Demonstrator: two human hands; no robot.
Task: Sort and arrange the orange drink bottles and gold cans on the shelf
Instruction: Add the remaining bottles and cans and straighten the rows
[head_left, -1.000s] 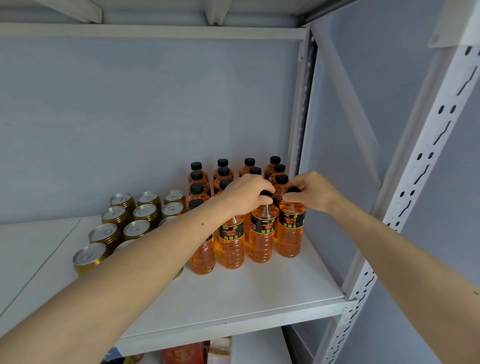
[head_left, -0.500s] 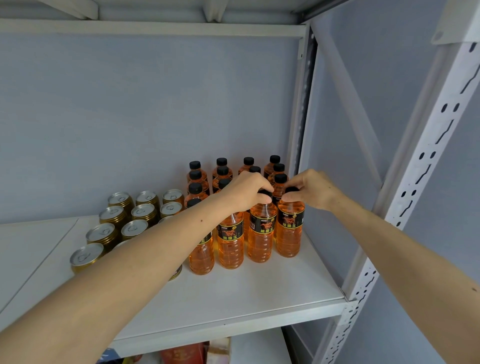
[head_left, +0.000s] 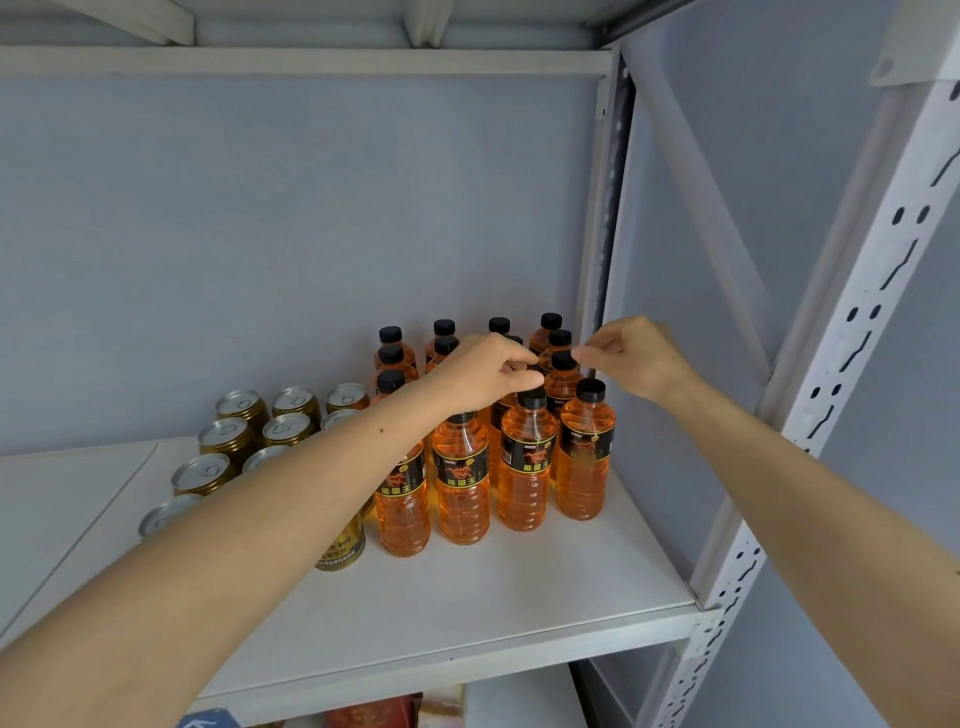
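Orange drink bottles: standing upright in a tight block at the right rear corner of the shelf, caps on, labels of the front row facing outward. Gold cans: grouped in rows just to the left of the block, partly hidden behind the left forearm. Left hand: hovering over the middle of the block, fingers curled, gripping nothing visible. Right hand: hovering above the rightmost column, thumb and fingertips drawn together, also empty.

Likely hazards: clipping a cap with a knuckle or the forearm while pulling back, tipping one tall, narrow bottle into its touching neighbours and toppling a row; dragging the left forearm across the can tops and knocking the front can toward the shelf edge; leaving the front row slightly staggered, since the rightmost front bottle appears to sit a little further back than the rest. Lift both hands straight up before withdrawing.

Compared with half a second earlier: both hands off the caps of the two right-hand front bottles and raised clear of them; those caps now fully exposed; block and cans otherwise unchanged in position.
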